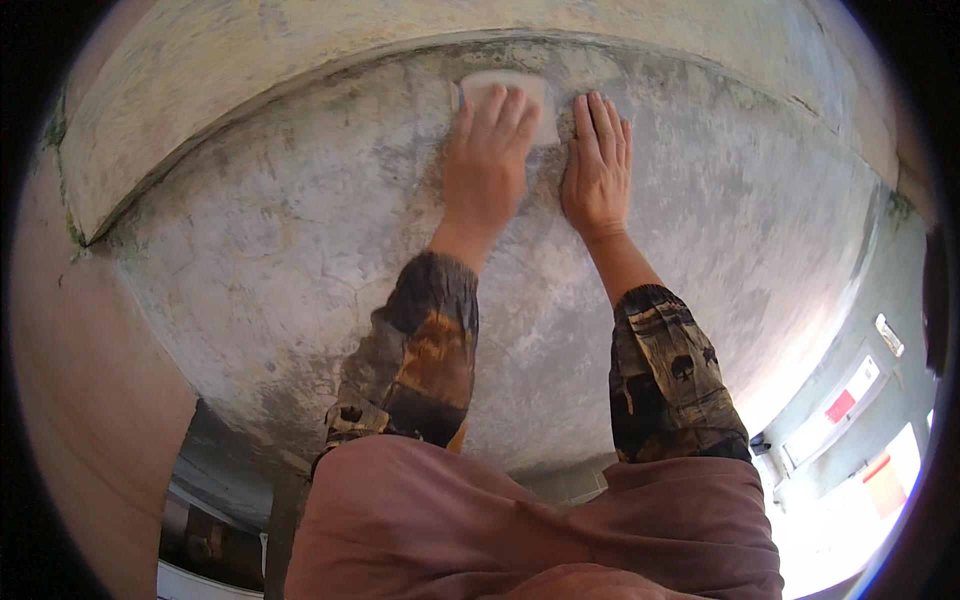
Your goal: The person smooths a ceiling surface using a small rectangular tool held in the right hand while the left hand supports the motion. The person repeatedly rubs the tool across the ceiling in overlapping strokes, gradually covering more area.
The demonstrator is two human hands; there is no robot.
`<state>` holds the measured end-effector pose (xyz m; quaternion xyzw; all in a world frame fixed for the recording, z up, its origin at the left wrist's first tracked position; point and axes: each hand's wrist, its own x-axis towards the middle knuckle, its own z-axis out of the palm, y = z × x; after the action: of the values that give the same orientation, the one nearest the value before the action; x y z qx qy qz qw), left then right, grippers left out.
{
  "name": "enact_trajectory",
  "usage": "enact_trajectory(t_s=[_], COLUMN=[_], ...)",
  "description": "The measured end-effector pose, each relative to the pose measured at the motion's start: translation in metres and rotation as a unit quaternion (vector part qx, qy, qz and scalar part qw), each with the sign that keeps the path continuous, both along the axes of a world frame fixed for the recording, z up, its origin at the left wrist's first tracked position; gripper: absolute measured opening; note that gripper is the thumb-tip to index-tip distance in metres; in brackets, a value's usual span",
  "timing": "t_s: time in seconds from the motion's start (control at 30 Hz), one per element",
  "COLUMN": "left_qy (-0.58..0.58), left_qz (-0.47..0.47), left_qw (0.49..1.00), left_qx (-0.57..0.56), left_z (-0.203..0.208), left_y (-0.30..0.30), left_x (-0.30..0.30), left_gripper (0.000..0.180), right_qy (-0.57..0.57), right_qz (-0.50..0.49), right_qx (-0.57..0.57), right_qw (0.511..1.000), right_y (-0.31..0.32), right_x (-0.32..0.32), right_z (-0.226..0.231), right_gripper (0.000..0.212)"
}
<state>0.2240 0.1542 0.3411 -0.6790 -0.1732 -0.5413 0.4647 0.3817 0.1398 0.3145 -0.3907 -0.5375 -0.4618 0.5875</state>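
My left hand [485, 165] lies over a pale, roughly rectangular sheet [538, 100], holding it against the mottled grey-white plaster surface [330, 210]. The fingers are on top of the sheet, and both are blurred by motion. Whether the sheet is paper or cloth I cannot tell. To its right my right hand [600, 165] rests on the same surface with its fingers stretched out and nothing in them. A small gap parts it from the sheet. Both forearms wear dark, patterned sleeves [670, 370].
A yellowish raised band [290, 65] curves along the top, just beyond my hands. At the left stands a pinkish wall [85, 370]. A dark recess [225, 540] opens at the lower left. Bright openings with red patches [840, 405] show at the lower right.
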Motion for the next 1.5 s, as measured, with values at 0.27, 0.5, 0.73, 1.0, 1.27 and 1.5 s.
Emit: enact_trajectory(t_s=[0.27,0.5,0.73,1.0,1.27,1.5], left_qy=[0.033,-0.014,0.056,-0.021,0.033,-0.004], left_qz=[-0.012,0.011,0.020,0.043,0.049,0.024], left_qw=[0.999,1.000,0.997,0.998,0.998,0.999], left_qx=[-0.010,0.008,-0.046,0.037,-0.008,0.022], left_z=[-0.012,0.021,-0.051,0.027,-0.034,0.019], left_y=[-0.007,0.004,-0.021,0.005,-0.012,-0.001], left_x=[-0.002,0.013,-0.016,0.004,-0.018,-0.009], left_gripper=[0.041,0.044,0.036,0.039,0.039,0.042], right_qy=[-0.006,-0.007,-0.012,-0.012,-0.009,-0.013], right_qz=[-0.008,-0.010,-0.011,-0.023,-0.018,-0.023], right_qx=[0.009,0.016,0.008,0.007,0.000,0.011], right_qw=[1.000,1.000,1.000,1.000,1.000,1.000], right_y=[0.002,0.003,0.001,0.003,0.002,0.003], right_x=[0.001,0.001,0.002,0.003,0.004,0.005], right_z=[0.001,0.000,-0.002,-0.002,-0.002,-0.001], right_gripper=[0.047,0.048,0.048,0.048,0.047,0.046])
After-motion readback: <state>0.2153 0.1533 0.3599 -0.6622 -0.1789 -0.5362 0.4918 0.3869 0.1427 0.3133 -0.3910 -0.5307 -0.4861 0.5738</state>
